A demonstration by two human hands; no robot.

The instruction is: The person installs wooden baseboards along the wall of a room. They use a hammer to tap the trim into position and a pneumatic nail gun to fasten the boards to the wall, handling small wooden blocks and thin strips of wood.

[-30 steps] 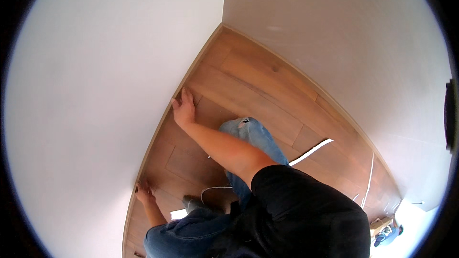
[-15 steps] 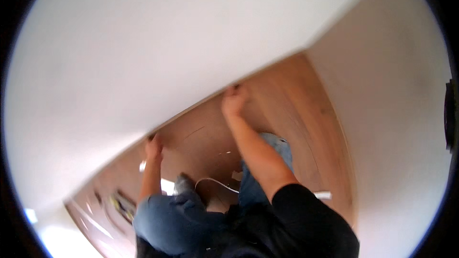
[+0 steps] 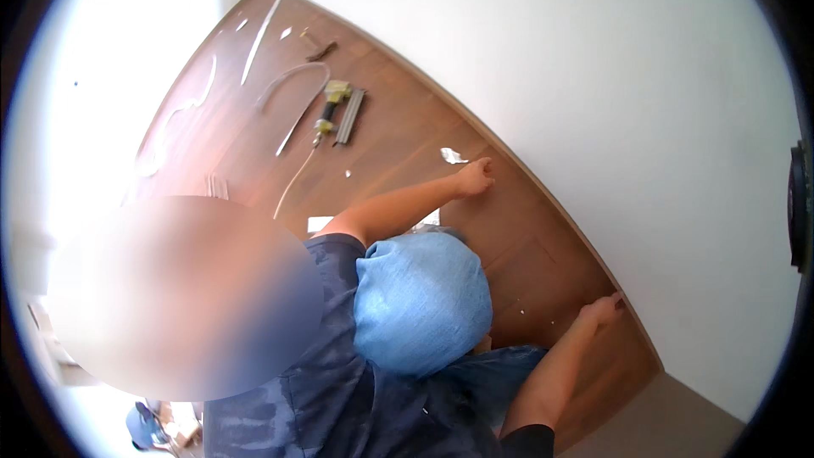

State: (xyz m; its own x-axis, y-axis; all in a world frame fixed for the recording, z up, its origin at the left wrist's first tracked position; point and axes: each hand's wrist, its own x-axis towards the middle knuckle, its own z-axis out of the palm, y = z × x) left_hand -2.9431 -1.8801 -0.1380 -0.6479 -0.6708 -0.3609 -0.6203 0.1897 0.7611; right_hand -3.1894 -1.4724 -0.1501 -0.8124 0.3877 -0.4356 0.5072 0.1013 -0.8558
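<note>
I crouch on a brown wood-plank floor (image 3: 407, 136) that meets a white wall (image 3: 610, 102). My left hand (image 3: 475, 178) reaches out along the floor with its fingers curled into a loose fist, resting on the planks just short of the wall's foot. My right hand (image 3: 602, 309), coming from a black sleeve at the bottom, lies with fingers spread on the plank edge where floor and wall meet. Neither hand holds anything. My knee in light blue jeans (image 3: 424, 301) is bent between the two arms.
A yellow-green nail gun (image 3: 333, 102) with a pale hose (image 3: 292, 89) lies on the far floor beside a dark strip (image 3: 349, 116). White scraps (image 3: 452, 155) and thin white strips (image 3: 259, 25) are scattered about. A blurred patch covers the lower left.
The view has swung round, so the wall now stands on the right instead of on top. Both hands stay at the wall's foot. The far floor with the nail gun has come into view.
</note>
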